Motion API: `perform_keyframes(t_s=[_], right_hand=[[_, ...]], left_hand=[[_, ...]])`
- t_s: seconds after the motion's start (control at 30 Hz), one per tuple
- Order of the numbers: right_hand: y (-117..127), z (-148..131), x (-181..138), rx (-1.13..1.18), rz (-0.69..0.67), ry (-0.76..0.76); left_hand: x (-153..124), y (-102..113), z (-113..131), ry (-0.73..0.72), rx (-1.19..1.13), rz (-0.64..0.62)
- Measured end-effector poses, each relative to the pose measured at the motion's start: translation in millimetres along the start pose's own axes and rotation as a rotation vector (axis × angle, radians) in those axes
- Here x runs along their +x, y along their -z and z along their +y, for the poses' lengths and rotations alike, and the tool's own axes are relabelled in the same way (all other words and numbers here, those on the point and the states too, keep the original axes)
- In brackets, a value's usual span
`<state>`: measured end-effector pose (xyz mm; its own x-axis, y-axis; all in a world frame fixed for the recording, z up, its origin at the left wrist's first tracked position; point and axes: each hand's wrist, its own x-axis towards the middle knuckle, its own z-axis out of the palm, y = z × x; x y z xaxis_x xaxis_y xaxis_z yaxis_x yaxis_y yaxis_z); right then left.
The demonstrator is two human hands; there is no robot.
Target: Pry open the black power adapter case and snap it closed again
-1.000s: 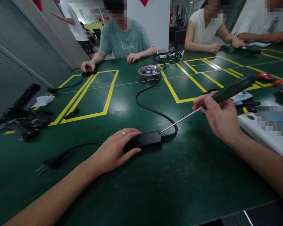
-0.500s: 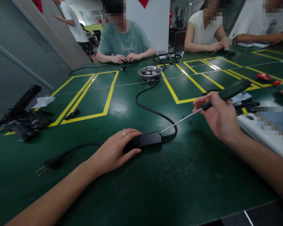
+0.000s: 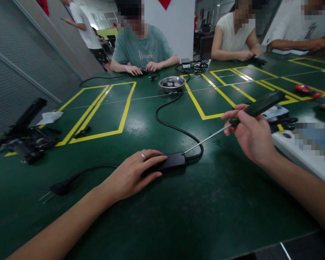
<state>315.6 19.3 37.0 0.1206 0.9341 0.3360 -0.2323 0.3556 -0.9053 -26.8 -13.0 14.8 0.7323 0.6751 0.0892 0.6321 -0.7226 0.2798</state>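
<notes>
A black power adapter (image 3: 173, 161) lies flat on the green table in front of me. My left hand (image 3: 137, 171) grips its left end, fingers along the far side and thumb along the near side. A lead runs from under that hand to a two-pin plug (image 3: 60, 188). Another black cable (image 3: 176, 127) leaves the adapter's right end and curves away to the back. In my right hand (image 3: 253, 133) is a screwdriver (image 3: 260, 107) with a dark green handle, held slantwise. Its tip touches the adapter's top near the far right corner.
Behind the adapter stands a metal bowl (image 3: 172, 83) with small dark parts in it. Black clamp-like equipment (image 3: 29, 133) lies at the left. A white device (image 3: 300, 151) and a red-handled tool (image 3: 307, 90) are at the right. Several people sit across the table.
My left fingers have slid slightly right over the adapter. The screwdriver handle has shifted a little to the left while its tip stays in place. The person opposite has moved their hands.
</notes>
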Motion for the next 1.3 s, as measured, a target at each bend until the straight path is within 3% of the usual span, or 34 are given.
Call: perform_keyframes(t_s=[0.13, 0.47, 0.57, 0.7, 0.87, 1.03, 1.17, 1.3], right_hand=[[-1.0, -0.5, -1.2, 0.033, -0.020, -0.011], [0.8, -2.6, 6.1, -0.014, 0.187, 0.003], [10.4, -5.5, 14.8, -0.099, 0.292, 0.124], [18.1, -6.8, 20.0, -0.254, 0.410, 0.416], [13.5, -5.7, 13.0, -0.427, 0.375, 0.540], [16.2, -0.4, 15.9, -0.422, 0.314, 0.593], [17.5, -1.9, 19.5, -0.328, 0.321, 0.539], [1.7, -8.0, 8.0, -0.129, 0.245, 0.304]], left_hand=[[0.7, 1.9, 0.1, -0.001, 0.004, -0.006], [-0.1, 2.5, 1.0, -0.002, 0.011, -0.001], [-0.8, 2.2, 0.7, 0.005, 0.014, -0.007], [-0.7, 1.5, -0.3, 0.008, 0.018, -0.005], [0.4, 1.2, -1.2, 0.004, 0.012, 0.000], [0.4, -0.7, -0.4, -0.007, 0.022, 0.013], [-0.1, -2.6, 1.5, 0.013, 0.011, 0.055], [1.6, -4.3, 4.0, 0.043, -0.023, 0.078]])
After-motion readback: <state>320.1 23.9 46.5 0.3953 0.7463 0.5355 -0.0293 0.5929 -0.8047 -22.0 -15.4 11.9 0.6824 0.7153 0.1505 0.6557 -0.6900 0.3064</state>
